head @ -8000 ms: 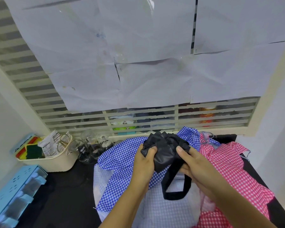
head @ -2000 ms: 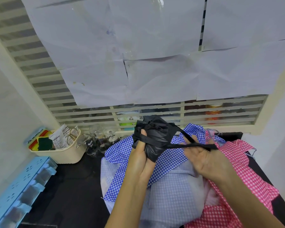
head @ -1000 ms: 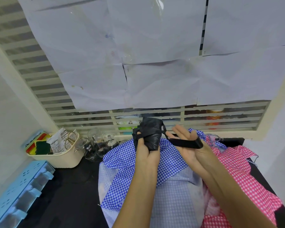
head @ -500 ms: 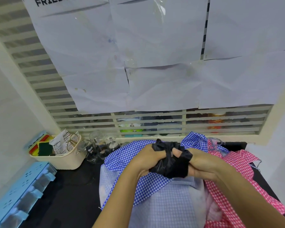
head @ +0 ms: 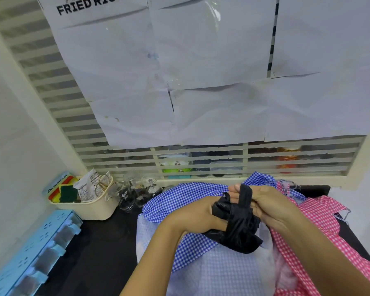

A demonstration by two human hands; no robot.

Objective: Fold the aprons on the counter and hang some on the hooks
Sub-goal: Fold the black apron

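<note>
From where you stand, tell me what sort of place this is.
Probably a small eatery's kitchen: a sheet printed FRIED RICE taped over the louvred window, a basket of scrubbing sponges beside glass jars, and checked aprons heaped on the dark counter.

The bunched shiny black fabric apron [head: 237, 229] is plain, without pattern, and its flat black strap [head: 245, 196] matches it. Under it spreads a blue-and-white gingham cotton apron [head: 186, 197] in bold checks, lying over a paler lilac-blue cloth apron [head: 222, 272] whose check is much finer. To the right, a pink-and-white gingham apron [head: 320, 216] shows checks like those of the blue one. The glossy tabletop [head: 98, 253] is black. A cream plastic basket [head: 92, 209] holds a dark green scouring pad [head: 68, 193], and a light blue plastic rack [head: 36, 251] is plain in colour. The white paper sheets [head: 201, 60] carry black lettering.
</note>
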